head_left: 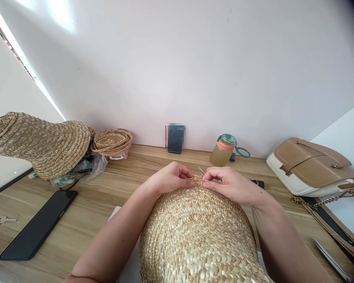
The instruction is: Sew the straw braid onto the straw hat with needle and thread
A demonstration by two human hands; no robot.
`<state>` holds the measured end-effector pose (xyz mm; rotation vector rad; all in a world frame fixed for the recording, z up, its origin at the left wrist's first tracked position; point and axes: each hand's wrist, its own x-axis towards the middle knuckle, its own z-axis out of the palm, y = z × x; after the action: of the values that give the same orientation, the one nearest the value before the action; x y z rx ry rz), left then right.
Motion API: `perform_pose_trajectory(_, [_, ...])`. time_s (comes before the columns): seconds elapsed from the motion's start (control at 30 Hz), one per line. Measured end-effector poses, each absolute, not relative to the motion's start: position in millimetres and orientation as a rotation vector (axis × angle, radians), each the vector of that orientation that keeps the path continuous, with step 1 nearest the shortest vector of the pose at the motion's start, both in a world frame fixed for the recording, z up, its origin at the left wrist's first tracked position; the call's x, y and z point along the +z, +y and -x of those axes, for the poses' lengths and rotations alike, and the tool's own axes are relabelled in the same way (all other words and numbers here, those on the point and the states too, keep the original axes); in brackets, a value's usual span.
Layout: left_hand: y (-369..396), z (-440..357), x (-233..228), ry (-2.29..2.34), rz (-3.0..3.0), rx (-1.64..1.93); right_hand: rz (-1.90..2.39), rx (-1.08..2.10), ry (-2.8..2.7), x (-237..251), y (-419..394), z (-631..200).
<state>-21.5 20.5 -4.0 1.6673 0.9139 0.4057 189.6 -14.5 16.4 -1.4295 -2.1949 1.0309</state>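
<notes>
Pale wood-grain laminate covers the bench (112,188), which runs back to a plain white wall. Nearest the camera, a dome of woven straw (199,236), tightly plaited and glossy, lies between the person's forearms with its far edge turned up toward the hands, apparently so the rim can be worked close. At far left a stack of finished straw hats (44,143) rests on crumpled plastic, with a small coiled straw piece (112,140) just beside it. A tan-and-white leather handbag (311,167) with a chain strap sits at right. A black phone (38,225) lies flat at left, a small key (4,221) near it. A lidded bottle of pale drink (222,150) stands by the wall. The left hand (169,177) pinches the straw rim; the right hand (231,184) is closed on the same edge, fingers gripping a thin needle (201,170) that pokes up between the two hands.
</notes>
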Motion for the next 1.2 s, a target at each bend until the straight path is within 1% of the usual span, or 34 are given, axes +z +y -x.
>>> perform_pose_trajectory(0.27, [17.6, 13.7, -9.3, 0.948, -1.74, 0.49, 1.418, 1.141, -2.134, 7.7, -8.9, -189.3])
perform_pose_trajectory(0.53, [17.9, 6.8, -14.2, 0.979, -1.783, 0.535, 1.521, 0.942, -2.145, 3.3, -9.0, -183.6])
perform_pose_trajectory(0.67, [16.9, 6.4, -14.2, 0.976, -1.811, 0.516, 1.534, 0.918, -2.145, 3.5, -9.4, -183.0])
perform_pose_trajectory(0.83, [16.0, 6.0, -13.2, 1.001, -1.819, 0.559, 1.526, 0.966, -2.135, 4.6, -9.9, -184.2])
perform_pose_trajectory(1.03, [15.7, 3.8, -14.8, 0.955, -1.797, 0.584, 1.413, 1.165, -2.05, 1.6, -2.3, -201.2])
perform_pose_trajectory(1.2, [17.3, 3.0, -15.2, 0.92, -1.781, 0.571, 1.305, 1.182, -1.959, -7.4, 6.8, -212.0])
